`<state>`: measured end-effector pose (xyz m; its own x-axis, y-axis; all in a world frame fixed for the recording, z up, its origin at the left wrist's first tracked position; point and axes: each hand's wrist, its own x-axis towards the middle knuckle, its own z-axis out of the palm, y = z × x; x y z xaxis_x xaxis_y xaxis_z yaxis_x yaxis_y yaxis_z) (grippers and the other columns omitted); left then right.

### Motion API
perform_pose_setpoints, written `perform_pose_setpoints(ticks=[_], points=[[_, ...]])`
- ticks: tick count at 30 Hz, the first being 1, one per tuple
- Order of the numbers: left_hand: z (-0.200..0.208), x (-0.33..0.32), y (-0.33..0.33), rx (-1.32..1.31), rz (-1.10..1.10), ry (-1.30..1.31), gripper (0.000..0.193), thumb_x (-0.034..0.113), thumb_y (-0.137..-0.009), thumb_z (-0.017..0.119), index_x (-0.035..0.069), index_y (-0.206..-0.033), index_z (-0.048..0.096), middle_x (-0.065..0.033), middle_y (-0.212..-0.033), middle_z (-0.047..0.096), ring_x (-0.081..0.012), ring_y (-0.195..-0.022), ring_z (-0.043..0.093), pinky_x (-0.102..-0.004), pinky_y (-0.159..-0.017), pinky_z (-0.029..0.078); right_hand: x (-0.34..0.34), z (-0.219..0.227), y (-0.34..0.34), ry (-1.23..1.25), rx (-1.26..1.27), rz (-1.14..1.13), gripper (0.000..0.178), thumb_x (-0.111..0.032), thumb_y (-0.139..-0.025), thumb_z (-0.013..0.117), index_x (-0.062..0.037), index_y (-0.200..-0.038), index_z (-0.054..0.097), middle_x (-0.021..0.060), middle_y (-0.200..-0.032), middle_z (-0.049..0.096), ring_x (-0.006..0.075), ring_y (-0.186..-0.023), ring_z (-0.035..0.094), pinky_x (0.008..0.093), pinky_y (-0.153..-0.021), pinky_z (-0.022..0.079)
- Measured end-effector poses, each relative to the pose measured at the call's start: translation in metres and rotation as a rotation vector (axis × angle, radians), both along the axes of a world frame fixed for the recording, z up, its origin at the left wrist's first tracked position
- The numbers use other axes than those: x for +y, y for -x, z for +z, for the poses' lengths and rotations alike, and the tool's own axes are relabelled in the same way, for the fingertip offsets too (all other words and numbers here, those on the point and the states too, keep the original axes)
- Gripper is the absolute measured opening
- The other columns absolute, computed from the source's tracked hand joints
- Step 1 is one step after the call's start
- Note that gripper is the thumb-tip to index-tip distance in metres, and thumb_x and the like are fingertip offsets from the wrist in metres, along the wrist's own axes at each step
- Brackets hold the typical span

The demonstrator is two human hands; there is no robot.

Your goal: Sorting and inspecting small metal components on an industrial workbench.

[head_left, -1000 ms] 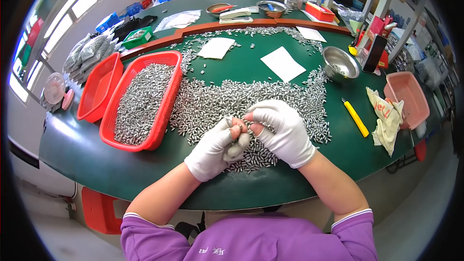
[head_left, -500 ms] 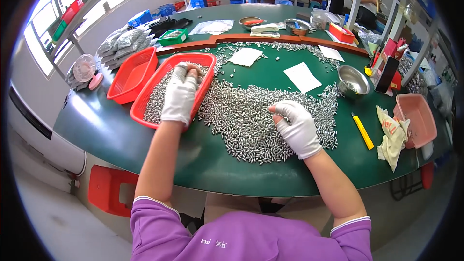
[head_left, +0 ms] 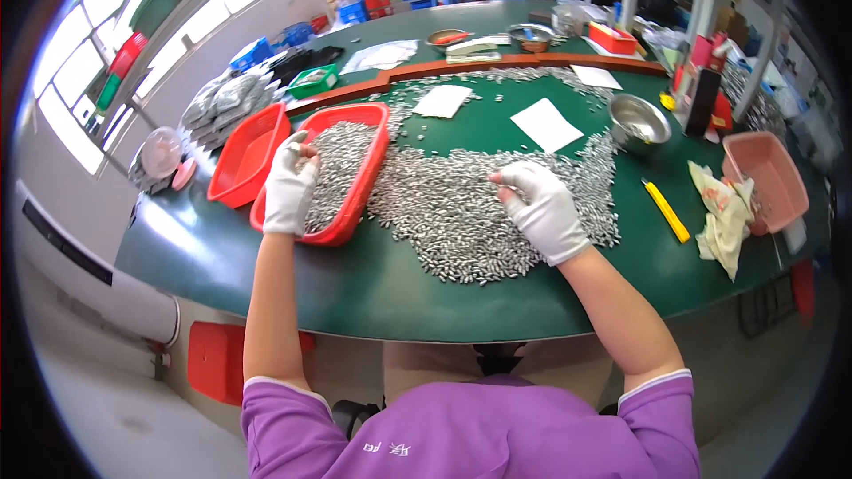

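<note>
A wide heap of small silvery metal pieces (head_left: 461, 222) covers the middle of the green table. My right hand (head_left: 540, 213), in a white glove with bare fingertips, hovers over the heap's right part, thumb and forefinger pinched together; anything between them is too small to make out. To the left, a red plastic basket (head_left: 376, 160) holds many more of the same pieces. Over that basket's left rim is my left hand (head_left: 289, 191), gloved likewise, with its fingers curled in; what they may hold is hidden.
An empty red basket (head_left: 229, 179) stands left of the filled one. White paper sheets (head_left: 546, 126) lie beyond the heap. At right are a steel bowl (head_left: 641, 121), a yellow cutter knife (head_left: 666, 211), a cloth (head_left: 721, 217) and a pink basin (head_left: 770, 179). A wooden strip (head_left: 417, 74) runs behind.
My left hand has moved left, from over the middle of the filled basket to its left rim. My right hand stays pinched above the heap. The whole view has shifted slightly.
</note>
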<state>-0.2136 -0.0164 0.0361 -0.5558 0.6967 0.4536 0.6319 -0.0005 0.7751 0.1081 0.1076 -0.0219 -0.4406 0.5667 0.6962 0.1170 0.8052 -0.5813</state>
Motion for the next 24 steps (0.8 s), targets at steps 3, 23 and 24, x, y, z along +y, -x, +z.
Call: perform_pose_setpoints(ticks=[3, 23, 24], points=[[-0.004, -0.004, -0.047, 0.000, -0.132, -0.135, 0.017, -0.005, -0.083, 0.058, -0.001, -0.099, 0.056, -0.0111, -0.120, 0.056, -0.0170, -0.105, 0.057, -0.0285, -0.091, 0.046, 0.002, 0.007, -0.002, -0.069, 0.114, -0.070, 0.013, -0.007, -0.079, 0.068, -0.0064, -0.092, 0.069, 0.0103, -0.090, 0.067, 0.0285, -0.085, 0.064, 0.0350, -0.079, 0.051], [-0.053, -0.041, -0.228, 0.678, -0.528, 0.224, 0.017, 0.001, -0.061, 0.071, 0.005, -0.074, 0.061, -0.0192, -0.136, 0.048, -0.0485, -0.130, 0.036, -0.0518, -0.104, 0.035, 0.030, -0.026, -0.212, 0.148, -0.502, -1.076, 0.019, -0.027, -0.080, 0.070, -0.0112, -0.091, 0.069, 0.0109, -0.092, 0.064, 0.0303, -0.084, 0.064, 0.0413, -0.075, 0.052], [-0.055, -0.043, -0.228, 0.681, -0.519, 0.222, 0.017, 0.001, -0.062, 0.071, 0.005, -0.075, 0.061, -0.0195, -0.136, 0.048, -0.0481, -0.130, 0.036, -0.0517, -0.104, 0.034, 0.029, -0.026, -0.211, 0.140, -0.381, -1.058, 0.021, -0.026, -0.083, 0.066, -0.0080, -0.096, 0.066, 0.0138, -0.093, 0.066, 0.0321, -0.085, 0.065, 0.0428, -0.075, 0.052]])
